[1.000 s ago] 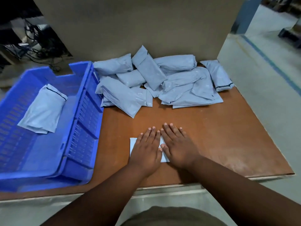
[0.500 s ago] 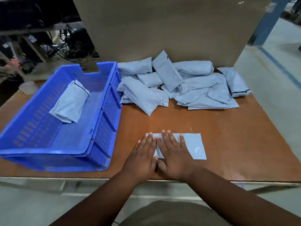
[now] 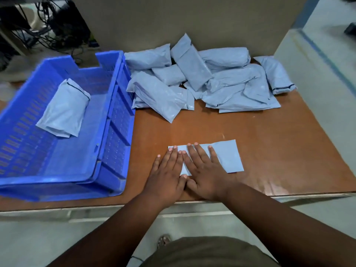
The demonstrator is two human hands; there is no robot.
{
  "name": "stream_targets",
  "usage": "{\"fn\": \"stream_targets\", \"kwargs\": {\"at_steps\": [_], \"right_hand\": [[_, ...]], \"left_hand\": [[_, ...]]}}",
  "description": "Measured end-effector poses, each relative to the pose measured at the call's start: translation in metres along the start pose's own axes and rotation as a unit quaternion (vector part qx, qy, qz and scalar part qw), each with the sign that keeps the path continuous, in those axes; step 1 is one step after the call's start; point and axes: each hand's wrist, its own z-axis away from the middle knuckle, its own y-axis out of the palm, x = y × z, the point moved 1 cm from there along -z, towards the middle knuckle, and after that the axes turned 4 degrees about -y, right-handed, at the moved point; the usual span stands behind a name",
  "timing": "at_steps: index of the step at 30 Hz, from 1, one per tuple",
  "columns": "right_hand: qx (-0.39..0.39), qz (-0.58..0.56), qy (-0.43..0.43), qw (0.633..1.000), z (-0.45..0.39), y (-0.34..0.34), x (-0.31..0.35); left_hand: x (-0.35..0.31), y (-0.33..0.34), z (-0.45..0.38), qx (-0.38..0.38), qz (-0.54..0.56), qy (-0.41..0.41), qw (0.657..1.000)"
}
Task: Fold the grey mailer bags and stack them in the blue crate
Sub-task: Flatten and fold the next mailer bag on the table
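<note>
A flat grey mailer bag (image 3: 228,157) lies on the brown table near its front edge. My left hand (image 3: 167,174) and my right hand (image 3: 204,172) press flat on its left part, fingers straight, side by side. The bag's right part shows bare beyond my right hand. A blue crate (image 3: 113,116) stands at the left of the table with one folded grey mailer bag (image 3: 64,109) inside. A pile of several stuffed grey mailer bags (image 3: 200,79) lies at the back of the table.
A tall brown cardboard panel (image 3: 183,22) stands behind the pile. The brown table (image 3: 279,147) ends at the right over a pale floor. Cables and dark equipment (image 3: 38,26) sit behind the crate at the far left.
The flat bag has been spread out to the right under my hands, so more of it shows. The view has shifted, bringing the crate further into the frame.
</note>
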Motion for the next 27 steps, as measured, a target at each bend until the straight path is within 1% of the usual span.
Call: {"fn": "stream_targets", "kwargs": {"at_steps": [4,6,8,9,11,14,17,22,25,27], "right_hand": [[0.016,-0.041,-0.014,0.999,0.003,-0.017,-0.01],[-0.009,-0.053,-0.003,0.999,0.015,-0.028,-0.021],[-0.046,-0.024,0.032,0.998,0.031,-0.036,-0.039],[-0.053,-0.005,0.049,0.997,0.039,-0.038,-0.048],[-0.045,0.019,0.067,0.997,0.053,-0.037,-0.063],[-0.03,0.022,0.077,0.996,0.067,-0.023,-0.072],[-0.033,0.017,0.073,0.997,0.073,-0.005,-0.071],[-0.037,0.014,0.053,0.998,0.071,-0.001,-0.076],[-0.037,0.005,0.054,0.998,0.071,0.003,-0.077],[-0.034,-0.006,0.064,0.997,0.067,0.003,-0.076]], "left_hand": [[-0.008,-0.016,0.0,0.023,0.027,-0.019,0.999],[-0.019,-0.023,-0.002,-0.001,0.017,-0.016,1.0],[-0.033,-0.03,-0.008,-0.028,0.013,0.007,0.999],[-0.042,-0.031,-0.011,-0.03,0.015,0.022,0.999],[-0.06,-0.031,-0.019,-0.019,0.018,0.043,0.999],[-0.08,-0.02,-0.029,-0.008,0.001,0.057,0.998],[-0.083,-0.006,-0.029,-0.027,-0.04,0.07,0.996],[-0.081,-0.002,-0.031,-0.039,-0.041,0.081,0.995],[-0.08,0.0,-0.033,-0.025,-0.039,0.083,0.995],[-0.074,-0.001,-0.038,-0.001,-0.019,0.087,0.996]]}}
